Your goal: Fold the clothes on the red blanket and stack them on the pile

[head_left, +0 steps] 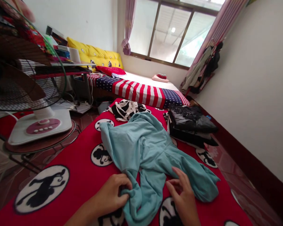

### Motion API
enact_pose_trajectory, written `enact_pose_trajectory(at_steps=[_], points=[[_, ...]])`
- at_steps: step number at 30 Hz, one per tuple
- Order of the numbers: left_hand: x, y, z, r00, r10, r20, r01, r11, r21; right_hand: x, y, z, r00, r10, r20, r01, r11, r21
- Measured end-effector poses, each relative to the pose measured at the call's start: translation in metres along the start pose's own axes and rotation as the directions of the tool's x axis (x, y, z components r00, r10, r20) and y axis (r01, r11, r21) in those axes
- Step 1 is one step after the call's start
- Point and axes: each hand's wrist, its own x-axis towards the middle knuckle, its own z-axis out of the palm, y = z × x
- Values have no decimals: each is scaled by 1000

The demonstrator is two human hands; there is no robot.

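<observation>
A light blue garment (143, 147) lies crumpled on a red blanket (80, 175) printed with black-and-white round figures. My left hand (113, 191) is closed on a bunched fold of the blue fabric at the near edge. My right hand (184, 194) rests on the garment just to the right, fingers spread and slightly bent, pressing the cloth. A zebra-patterned cloth (126, 109) sits beyond the blue garment.
Folded black clothes (190, 124) are stacked at the right on the blanket. A standing fan (25, 94) rests on a stool at the left. Behind are a flag-patterned mattress (141, 89), yellow pillows (96, 53), a desk with clutter, and hanging clothes (202, 67) by the window.
</observation>
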Motion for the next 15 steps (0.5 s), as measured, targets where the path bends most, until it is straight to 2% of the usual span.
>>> enact_pose_trajectory(at_steps=[2,4,7,10,12,15], points=[[1,0,3,1000,-17,-14,17,1000,-12,6,23,-16,990,63,-123,-87,976,-199],[2,0,4,999,-23,-27,23,1000,-6,10,37,-25,980,87,-177,-151,909,-389],[1,4,8,1000,-16,-16,16,1000,24,17,41,-31,965,137,-225,-245,785,-569],[-5,10,13,1000,-7,24,6,999,35,27,39,-32,950,220,-222,-312,673,-671],[-9,13,15,1000,-3,26,2,1000,26,33,43,-33,951,230,-207,-309,669,-676],[-11,15,14,1000,9,22,-8,1000,-12,36,58,-37,944,198,-264,-315,783,-537]])
